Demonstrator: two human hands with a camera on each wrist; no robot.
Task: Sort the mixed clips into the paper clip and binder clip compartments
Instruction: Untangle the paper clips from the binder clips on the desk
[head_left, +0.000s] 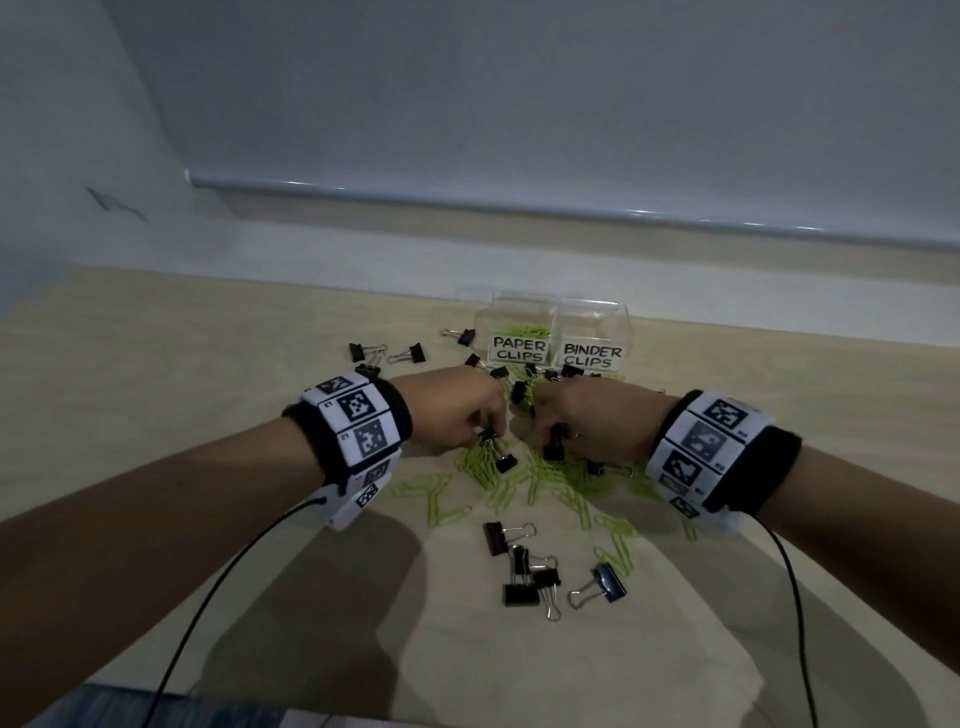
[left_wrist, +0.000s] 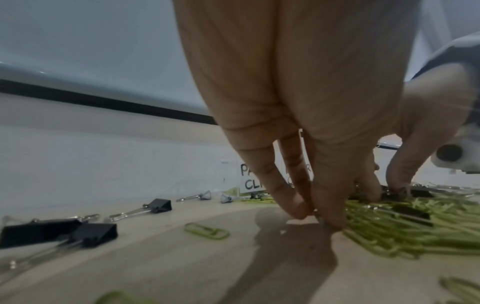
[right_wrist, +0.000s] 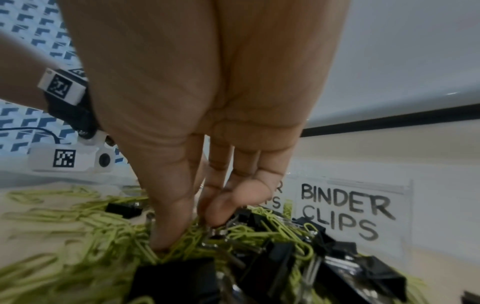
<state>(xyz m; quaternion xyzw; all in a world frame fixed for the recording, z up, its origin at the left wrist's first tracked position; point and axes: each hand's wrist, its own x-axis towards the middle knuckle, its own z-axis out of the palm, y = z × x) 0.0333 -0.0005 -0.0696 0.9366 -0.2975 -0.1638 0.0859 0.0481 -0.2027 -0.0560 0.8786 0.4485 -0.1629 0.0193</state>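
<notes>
A mixed pile of green paper clips and black binder clips lies mid-table. Behind it stand two clear compartments labelled PAPER CLIPS and BINDER CLIPS; some green clips show inside the paper clip one. My left hand reaches down at the pile's left edge, its fingertips pinched together on a small black binder clip. My right hand digs into the pile's middle, thumb and curled fingers around a black binder clip. The wrist views hide the exact hold.
Loose binder clips lie in a group near the front, and others lie scattered at the back left. Single paper clips are strewn around the pile. A wall with a ledge runs behind the compartments.
</notes>
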